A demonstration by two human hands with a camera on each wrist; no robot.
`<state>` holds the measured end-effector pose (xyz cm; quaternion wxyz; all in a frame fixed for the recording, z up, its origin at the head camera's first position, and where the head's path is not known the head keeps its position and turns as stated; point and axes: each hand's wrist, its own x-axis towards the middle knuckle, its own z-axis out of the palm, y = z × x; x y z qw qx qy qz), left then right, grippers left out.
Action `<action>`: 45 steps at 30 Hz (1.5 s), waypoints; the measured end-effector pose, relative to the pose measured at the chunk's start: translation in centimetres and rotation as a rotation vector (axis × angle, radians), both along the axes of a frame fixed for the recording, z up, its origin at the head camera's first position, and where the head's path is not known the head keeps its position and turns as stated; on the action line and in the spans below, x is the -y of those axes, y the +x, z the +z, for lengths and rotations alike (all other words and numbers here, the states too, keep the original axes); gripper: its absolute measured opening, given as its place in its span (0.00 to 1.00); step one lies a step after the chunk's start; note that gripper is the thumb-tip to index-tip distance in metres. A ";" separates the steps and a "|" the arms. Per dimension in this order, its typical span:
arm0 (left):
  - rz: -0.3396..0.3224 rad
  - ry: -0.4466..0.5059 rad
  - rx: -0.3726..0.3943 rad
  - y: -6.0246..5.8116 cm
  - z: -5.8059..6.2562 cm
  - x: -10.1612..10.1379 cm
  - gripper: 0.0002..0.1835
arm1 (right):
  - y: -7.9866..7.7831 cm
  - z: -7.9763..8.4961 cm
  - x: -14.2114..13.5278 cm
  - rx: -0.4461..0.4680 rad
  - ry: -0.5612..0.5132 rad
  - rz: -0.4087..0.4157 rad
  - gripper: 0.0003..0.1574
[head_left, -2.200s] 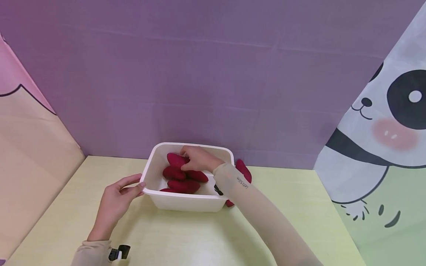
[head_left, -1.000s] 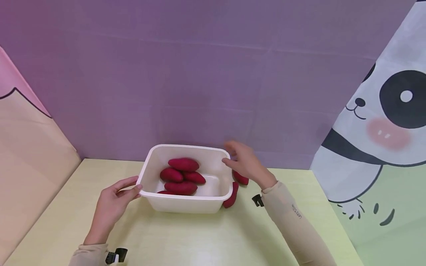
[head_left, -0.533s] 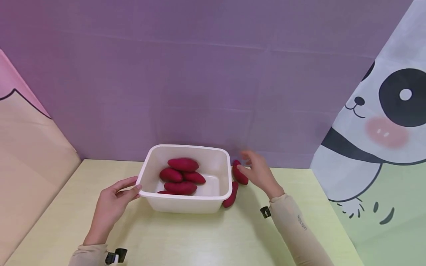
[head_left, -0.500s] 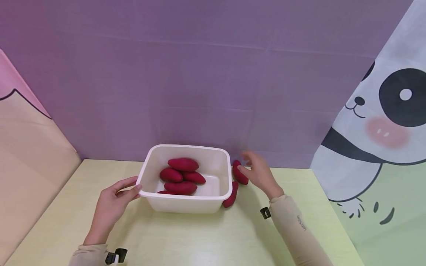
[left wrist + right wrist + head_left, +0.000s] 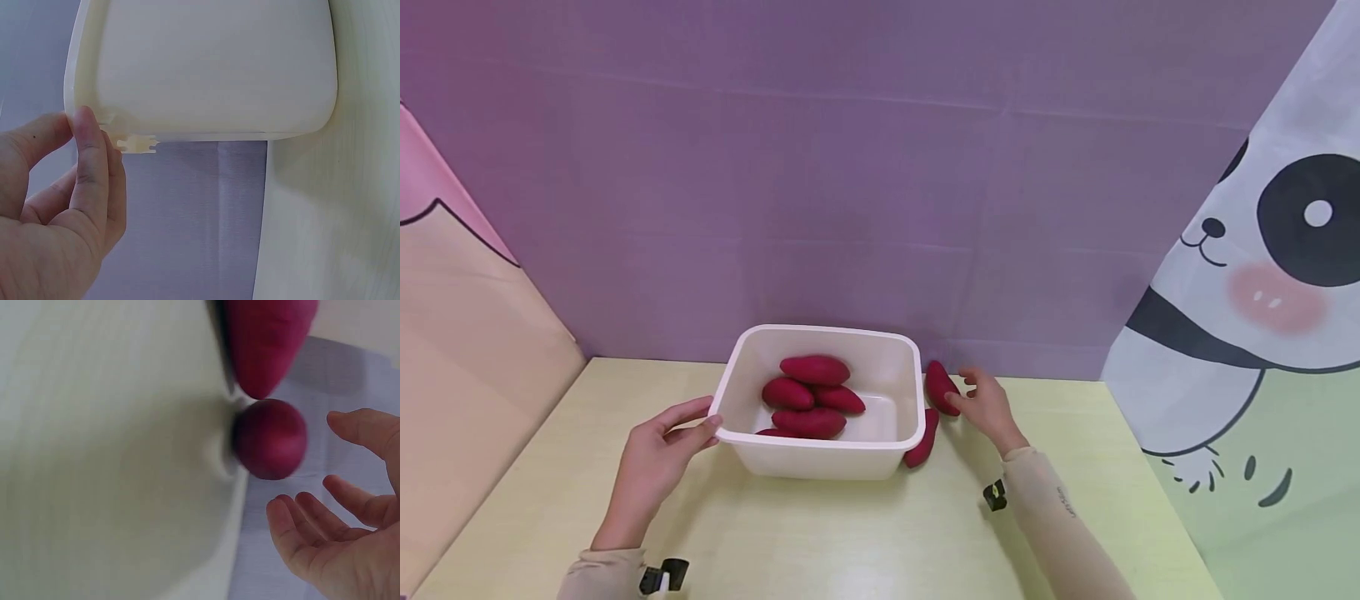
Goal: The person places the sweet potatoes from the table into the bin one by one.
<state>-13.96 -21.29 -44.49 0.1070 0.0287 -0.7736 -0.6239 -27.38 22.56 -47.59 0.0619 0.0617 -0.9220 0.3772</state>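
My left hand (image 5: 655, 454) pinches the left rim of a white plastic tub (image 5: 820, 461) between thumb and fingers. In the left wrist view the thumb and fingers meet at the tub's edge. Inside the tub lie several dark red sweet potatoes (image 5: 808, 423). My right hand (image 5: 989, 408) is beside a sweet potato (image 5: 938, 387) on the table, right of the tub. The right wrist view has its fingers spread and lightly bent around the end of that sweet potato (image 5: 272, 439), with a gap between. Another sweet potato (image 5: 922, 440) lies nearer, against the tub's right side.
The pale wooden table (image 5: 820, 537) ends at a purple cloth backdrop (image 5: 865, 183) just behind the tub. Printed panels stand on both sides, a panda panel (image 5: 1292, 333) on the right and a pink and beige one (image 5: 467, 358) on the left.
My right hand has let go of a sweet potato in the tub, come out over the right rim, and lowered beside the far sweet potato on the table. The left hand stays at the rim.
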 end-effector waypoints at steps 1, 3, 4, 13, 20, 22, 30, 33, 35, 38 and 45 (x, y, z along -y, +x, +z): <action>0.001 -0.002 0.000 0.0 0.0 0.0 0.25 | -0.1 -0.3 0.0 0.015 -0.004 -0.007 0.31; 0.000 -0.002 -0.002 -0.1 0.0 0.0 0.25 | -0.2 -0.8 -0.1 0.035 -0.011 -0.017 0.32; -0.001 -0.002 -0.004 -0.1 -0.1 0.0 0.25 | -0.2 -1.0 -0.1 0.041 -0.017 -0.018 0.33; -0.004 0.017 -0.012 -0.1 -0.1 -0.3 0.24 | -0.3 -2.2 0.3 0.078 -0.067 -0.053 0.34; -0.004 0.011 -0.006 -0.1 0.0 -0.5 0.24 | -0.4 -2.6 0.3 0.092 -0.087 -0.072 0.34; -0.005 0.014 -0.004 -0.1 0.0 -0.4 0.24 | -0.5 -2.7 0.3 0.092 -0.086 -0.075 0.34; -0.003 0.022 0.000 -0.1 -0.1 -0.3 0.25 | -0.2 -2.6 0.3 0.063 -0.101 -0.066 0.33; -0.001 0.016 0.005 0.0 0.0 -0.3 0.25 | 0.1 -2.4 0.3 0.023 -0.092 -0.057 0.32; 0.001 0.008 0.005 0.0 0.0 -0.3 0.25 | 0.2 -2.0 0.3 0.019 -0.094 -0.055 0.32; 0.003 0.003 0.004 0.0 0.1 -0.2 0.25 | 0.3 -1.3 0.2 0.049 -0.112 -0.064 0.32; 0.012 -0.003 0.009 0.0 0.2 -0.1 0.25 | 0.2 1.3 -0.1 0.021 -0.090 -0.022 0.32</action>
